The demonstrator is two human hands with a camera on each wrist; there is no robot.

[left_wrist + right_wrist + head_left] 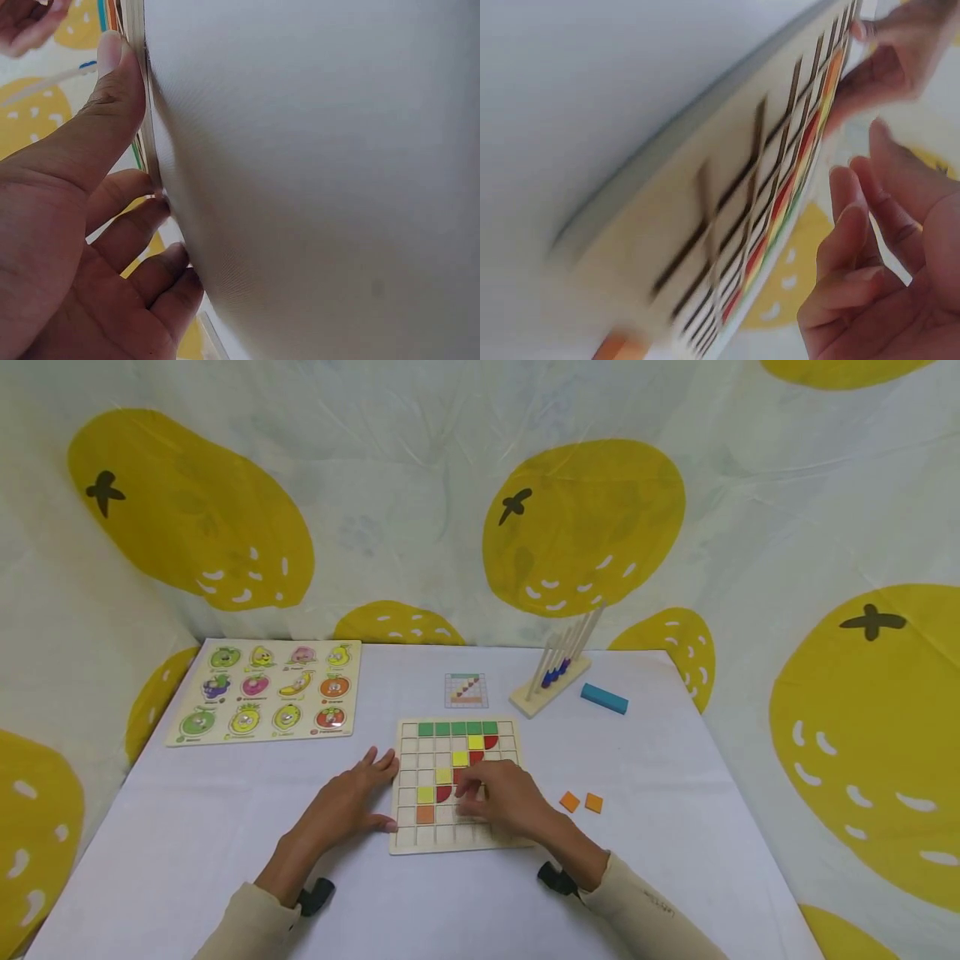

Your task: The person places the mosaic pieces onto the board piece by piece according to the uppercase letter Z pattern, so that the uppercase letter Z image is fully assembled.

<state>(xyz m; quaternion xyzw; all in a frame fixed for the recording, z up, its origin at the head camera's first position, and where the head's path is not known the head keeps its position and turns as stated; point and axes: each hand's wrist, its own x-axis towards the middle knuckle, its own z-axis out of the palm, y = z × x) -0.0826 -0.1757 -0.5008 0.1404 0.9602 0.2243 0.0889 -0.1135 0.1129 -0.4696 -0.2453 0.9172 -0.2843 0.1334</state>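
A square wooden grid board lies on the table. It holds a row of green tiles near its top, a diagonal of yellow squares beside red quarter-round tiles, and one orange tile lower left. My left hand touches the board's left edge, thumb and fingers spread; the left wrist view shows the thumb against that edge. Over the board's right half is my right hand, hiding some cells. In the right wrist view its fingers are loosely bent, with nothing seen between them.
Two loose orange square tiles lie right of the board. Behind it are a small pattern card, a wooden stand with upright rods and beads, and a teal bar. A fruit puzzle board lies at back left.
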